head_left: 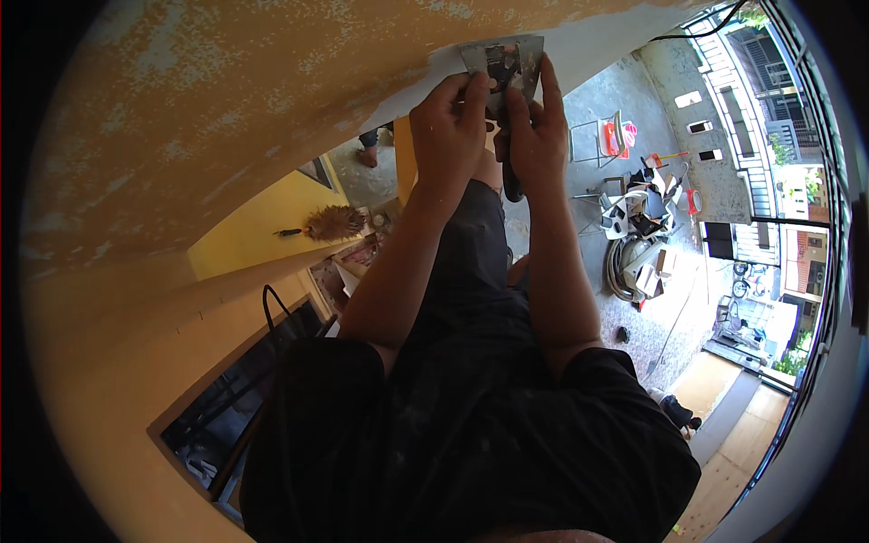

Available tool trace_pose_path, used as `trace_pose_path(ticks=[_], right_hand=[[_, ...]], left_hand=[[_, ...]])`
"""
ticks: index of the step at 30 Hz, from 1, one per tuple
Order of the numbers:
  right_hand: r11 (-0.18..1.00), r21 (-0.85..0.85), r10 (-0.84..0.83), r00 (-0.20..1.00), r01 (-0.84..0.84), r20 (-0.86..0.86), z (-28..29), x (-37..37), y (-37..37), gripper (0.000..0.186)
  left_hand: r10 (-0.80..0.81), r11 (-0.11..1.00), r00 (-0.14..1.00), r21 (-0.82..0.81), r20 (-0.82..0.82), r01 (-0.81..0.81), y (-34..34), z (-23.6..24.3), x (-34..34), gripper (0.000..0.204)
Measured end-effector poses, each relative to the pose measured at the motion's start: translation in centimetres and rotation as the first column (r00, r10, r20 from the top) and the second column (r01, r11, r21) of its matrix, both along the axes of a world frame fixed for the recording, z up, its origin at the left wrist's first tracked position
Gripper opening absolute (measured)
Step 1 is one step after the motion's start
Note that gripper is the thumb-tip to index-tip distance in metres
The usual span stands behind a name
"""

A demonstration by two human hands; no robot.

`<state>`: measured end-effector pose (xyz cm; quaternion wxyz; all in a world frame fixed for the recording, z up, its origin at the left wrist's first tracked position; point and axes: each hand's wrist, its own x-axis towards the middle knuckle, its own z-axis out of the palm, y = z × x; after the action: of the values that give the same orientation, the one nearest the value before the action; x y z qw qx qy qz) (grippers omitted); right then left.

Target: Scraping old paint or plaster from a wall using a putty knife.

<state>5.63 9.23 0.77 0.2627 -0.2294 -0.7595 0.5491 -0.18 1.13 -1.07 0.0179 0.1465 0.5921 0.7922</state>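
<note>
At the top centre, both my hands are raised to a wide-bladed putty knife with a dark handle. My right hand is closed around it, its index finger stretched along the blade's right edge, and the handle's end shows below the palm. On the blade's left side my left hand grips with bent fingers and thumb. The metal blade has dark smears and lies against or close to the wall, which is yellow-orange with pale blotchy patches. Whether the blade's far edge touches it I cannot tell. A whitish-grey smooth stretch of wall adjoins the blade.
A brown feather duster lies on a yellow ledge at left. Below right are a folding metal chair, a coiled hose and a cluttered pile on the floor. Another person's foot shows beyond the ledge.
</note>
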Motion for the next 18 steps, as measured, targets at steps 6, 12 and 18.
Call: trace_pose_path(ticks=[6, 12, 18], right_hand=[[0.993, 0.116, -0.037, 0.999, 0.037, -0.007, -0.4, -0.8, 1.0, 0.062], [0.991, 0.126, -0.039, 0.998, 0.046, -0.057, -0.5, -1.0, 0.7, 0.063], [0.999, 0.001, -0.044, 0.997, 0.044, -0.063, -0.7, -0.9, 0.5, 0.062]], left_hand=[[0.032, 0.999, 0.999, -0.027, -0.014, -0.032, 0.3, 0.4, -0.3, 0.023], [0.013, 0.980, 1.000, -0.200, -0.016, -0.016, -0.2, 0.9, -0.7, 0.026], [0.024, 0.934, 0.991, -0.350, -0.131, -0.069, -0.4, 0.8, -1.0, 0.027]])
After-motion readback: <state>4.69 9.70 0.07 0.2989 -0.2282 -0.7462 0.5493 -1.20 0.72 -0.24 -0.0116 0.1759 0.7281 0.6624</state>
